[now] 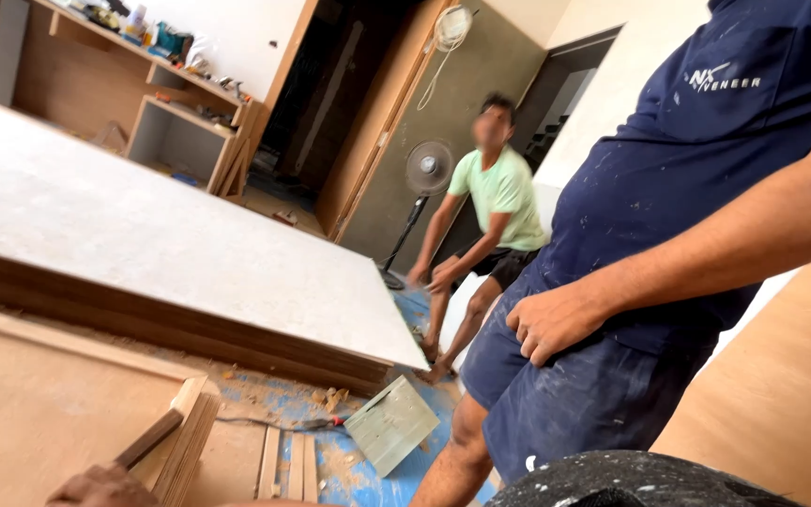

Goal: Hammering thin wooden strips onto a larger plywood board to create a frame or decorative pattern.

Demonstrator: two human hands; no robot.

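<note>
One hand of mine shows, my left hand [100,488], at the very bottom of the view. It sits just below and left of the stack of thin wood strips [191,439]. I use that stack as my marker. I only see the top of the hand, so I cannot tell if the fingers are shut or spread. My right hand is out of view.

A dark wood strip [149,438] runs from my hand up to the stack and leans on its left side. I think my hand has hold of its low end, but I am not sure. So I judge the step in hand is holding this strip at the stack.

Left of the stack lies a flat brown board [30,413]. Above the stack is a big white board [143,225] on a dark wood edge. Right of the stack lie two short slats [288,465], a thin cord [265,422] and a pale green block [391,424] on the blue floor [424,474].

Far right of the stack stands a person in a dark blue shirt [706,141], with one hand [551,324] resting on the hip. Further back a person in a green shirt [501,188] sits near a fan [429,169].

Any move of the strip calls for a firm hold. It also needs care not to knock the stack.
</note>
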